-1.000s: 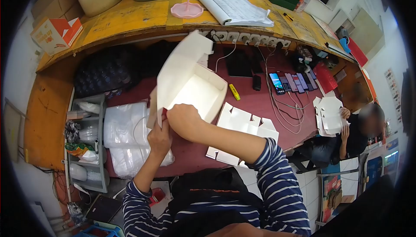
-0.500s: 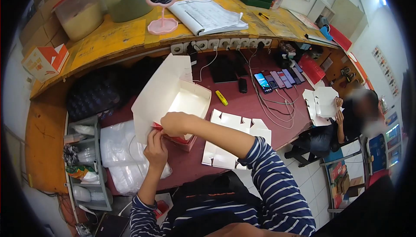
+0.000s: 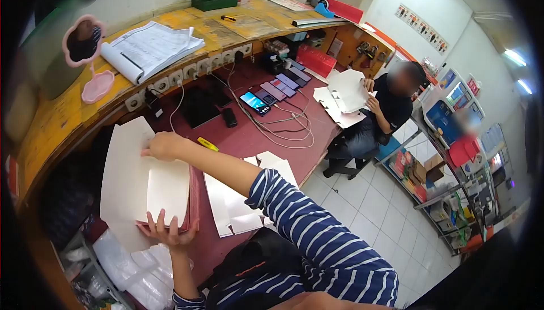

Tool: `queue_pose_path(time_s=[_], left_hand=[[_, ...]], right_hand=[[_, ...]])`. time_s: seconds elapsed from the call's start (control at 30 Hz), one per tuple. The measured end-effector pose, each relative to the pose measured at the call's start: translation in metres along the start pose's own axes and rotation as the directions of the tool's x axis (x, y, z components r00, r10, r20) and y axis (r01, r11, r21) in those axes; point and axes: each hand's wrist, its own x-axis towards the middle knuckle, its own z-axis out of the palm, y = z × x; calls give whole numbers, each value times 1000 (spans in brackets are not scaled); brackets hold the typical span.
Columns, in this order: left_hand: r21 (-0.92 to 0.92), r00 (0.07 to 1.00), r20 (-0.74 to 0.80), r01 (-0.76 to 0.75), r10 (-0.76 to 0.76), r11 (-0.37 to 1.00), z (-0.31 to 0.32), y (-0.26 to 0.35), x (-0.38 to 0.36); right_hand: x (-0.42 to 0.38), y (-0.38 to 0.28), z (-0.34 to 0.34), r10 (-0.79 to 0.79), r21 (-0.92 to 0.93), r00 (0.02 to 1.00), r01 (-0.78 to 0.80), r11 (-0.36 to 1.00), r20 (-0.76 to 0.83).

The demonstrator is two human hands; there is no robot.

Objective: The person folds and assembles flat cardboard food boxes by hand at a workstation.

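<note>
A white cardboard box (image 3: pixel 168 190) with reddish outer walls sits on the table, its lid panel (image 3: pixel 122 177) raised on the left. My left hand (image 3: pixel 170 232) holds the near wall, fingers spread over its edge. At the far left corner, my right hand (image 3: pixel 165 146) is closed with fingertips pinched on the box's far side; what lies under them is partly hidden. Right of the box, beneath my right forearm, lies a flat white box blank (image 3: pixel 232 205). A yellow highlighter (image 3: pixel 208 144) rests just beyond that forearm.
Several phones (image 3: pixel 255 103) with white cables lie farther back on the red table (image 3: pixel 283 157). Across on the right, a seated person (image 3: pixel 391 103) holds a partly folded white carton (image 3: pixel 347 92). Plastic bags (image 3: pixel 136 264) lie near left. A pink mirror (image 3: pixel 97 86) and papers (image 3: pixel 148 49) stand on the shelf.
The view has swung right. My right hand has moved from the box's near corner to its far corner. My left hand has shifted from pinching that near corner to spreading over the near wall.
</note>
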Motion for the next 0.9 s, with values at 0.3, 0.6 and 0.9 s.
queue_pose_path(time_s=[0.3, 0.6, 0.9], left_hand=[[13, 994, -60, -93, 94, 996, 5, -19, -25], [13, 998, -50, 33, -32, 999, -16, -52, -15], [117, 985, -158, 94, -75, 989, -35, -72, -22]], right_hand=[[-14, -12, -15, 62, 39, 998, -60, 997, -33], [-1, -17, 7, 63, 231, 988, -30, 973, -139], [35, -56, 17, 75, 229, 997, -65, 971, -32]])
